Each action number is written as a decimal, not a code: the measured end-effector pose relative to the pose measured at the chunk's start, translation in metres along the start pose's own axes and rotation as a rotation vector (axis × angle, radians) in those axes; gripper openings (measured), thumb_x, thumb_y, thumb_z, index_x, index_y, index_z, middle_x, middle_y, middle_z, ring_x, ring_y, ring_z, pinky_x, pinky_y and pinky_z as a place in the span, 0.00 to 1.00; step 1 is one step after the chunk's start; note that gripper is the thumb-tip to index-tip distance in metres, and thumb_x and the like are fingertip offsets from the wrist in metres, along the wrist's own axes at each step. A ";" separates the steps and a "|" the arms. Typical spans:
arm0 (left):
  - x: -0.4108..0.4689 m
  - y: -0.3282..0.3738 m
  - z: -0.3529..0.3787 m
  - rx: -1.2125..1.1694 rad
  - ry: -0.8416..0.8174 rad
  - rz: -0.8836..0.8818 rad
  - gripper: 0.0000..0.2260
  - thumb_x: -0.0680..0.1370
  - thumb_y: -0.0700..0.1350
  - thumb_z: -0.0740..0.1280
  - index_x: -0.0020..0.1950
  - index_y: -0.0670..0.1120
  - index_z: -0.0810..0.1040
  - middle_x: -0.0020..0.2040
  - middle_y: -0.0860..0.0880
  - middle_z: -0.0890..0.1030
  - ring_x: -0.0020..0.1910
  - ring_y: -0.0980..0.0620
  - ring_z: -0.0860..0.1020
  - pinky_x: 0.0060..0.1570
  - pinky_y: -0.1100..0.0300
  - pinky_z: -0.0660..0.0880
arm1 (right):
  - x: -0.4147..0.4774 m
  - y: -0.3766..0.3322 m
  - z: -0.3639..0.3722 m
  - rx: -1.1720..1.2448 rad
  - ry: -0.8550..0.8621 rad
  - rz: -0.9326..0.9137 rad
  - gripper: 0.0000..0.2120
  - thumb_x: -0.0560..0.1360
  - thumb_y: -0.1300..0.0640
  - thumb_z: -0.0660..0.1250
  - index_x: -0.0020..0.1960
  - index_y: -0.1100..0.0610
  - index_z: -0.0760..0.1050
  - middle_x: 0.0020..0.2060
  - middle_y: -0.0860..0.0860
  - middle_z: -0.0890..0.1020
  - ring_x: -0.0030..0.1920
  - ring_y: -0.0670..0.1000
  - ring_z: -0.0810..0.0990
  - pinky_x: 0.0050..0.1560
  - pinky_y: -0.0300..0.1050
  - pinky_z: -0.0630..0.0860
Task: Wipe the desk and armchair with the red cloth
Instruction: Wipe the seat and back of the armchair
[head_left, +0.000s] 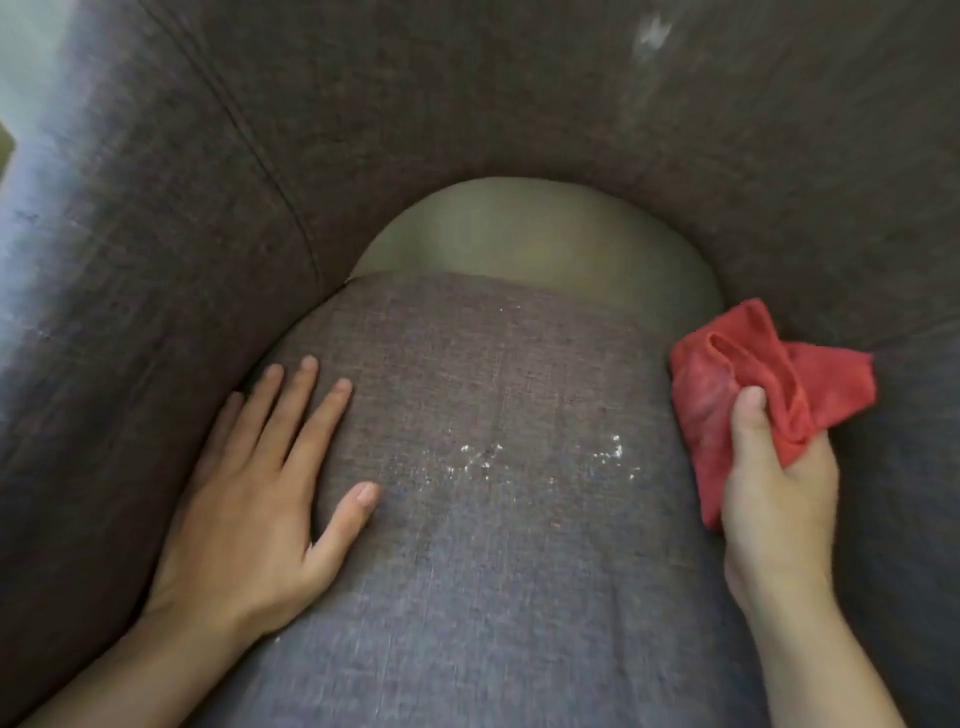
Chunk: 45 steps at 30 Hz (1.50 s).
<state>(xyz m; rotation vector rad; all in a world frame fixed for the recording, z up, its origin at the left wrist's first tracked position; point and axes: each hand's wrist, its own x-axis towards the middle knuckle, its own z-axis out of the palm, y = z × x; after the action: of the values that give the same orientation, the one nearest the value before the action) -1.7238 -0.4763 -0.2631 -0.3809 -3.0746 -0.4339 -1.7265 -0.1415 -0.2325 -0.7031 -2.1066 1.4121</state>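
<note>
The seat cushion (493, 519) of the armchair (467, 130) is unfinished, white crumbs (519, 457) mid-cushion, the left hand (260, 499) flat and empty at its left edge, the right hand (774, 499) clutching the red cloth (737, 374) at its right edge.

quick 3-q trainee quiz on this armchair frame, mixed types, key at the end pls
1. True or false: the left hand lies flat and empty on the seat cushion.
2. Which hand grips the red cloth? A) left B) right C) both
3. Fill in: white ___ are scattered on the cushion between the hands.

Key: 1 true; 2 B, the right hand; 3 crumbs.
</note>
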 end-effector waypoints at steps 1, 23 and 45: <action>0.001 0.000 0.001 0.005 0.013 0.008 0.35 0.79 0.67 0.45 0.80 0.48 0.61 0.81 0.45 0.57 0.80 0.44 0.54 0.78 0.48 0.48 | -0.002 0.002 0.003 -0.046 0.007 -0.021 0.23 0.73 0.36 0.62 0.65 0.45 0.76 0.59 0.40 0.82 0.63 0.43 0.79 0.67 0.47 0.73; -0.005 0.006 -0.003 -0.004 0.139 0.022 0.28 0.76 0.52 0.56 0.75 0.42 0.71 0.75 0.37 0.69 0.74 0.34 0.66 0.72 0.40 0.60 | -0.109 -0.036 0.094 -0.766 -0.466 -0.127 0.25 0.82 0.40 0.52 0.78 0.44 0.61 0.77 0.53 0.66 0.77 0.57 0.62 0.75 0.47 0.58; -0.023 0.031 -0.095 -0.563 0.366 0.177 0.17 0.79 0.47 0.66 0.68 0.47 0.77 0.69 0.49 0.77 0.70 0.55 0.70 0.69 0.67 0.60 | -0.058 -0.051 -0.022 0.748 0.019 0.262 0.15 0.82 0.47 0.62 0.61 0.54 0.78 0.55 0.50 0.86 0.58 0.47 0.84 0.66 0.50 0.74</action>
<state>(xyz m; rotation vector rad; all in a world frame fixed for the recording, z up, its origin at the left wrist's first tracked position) -1.6961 -0.4791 -0.1643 -0.5048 -2.4964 -1.2072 -1.6760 -0.1822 -0.1842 -0.6748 -1.3220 2.1342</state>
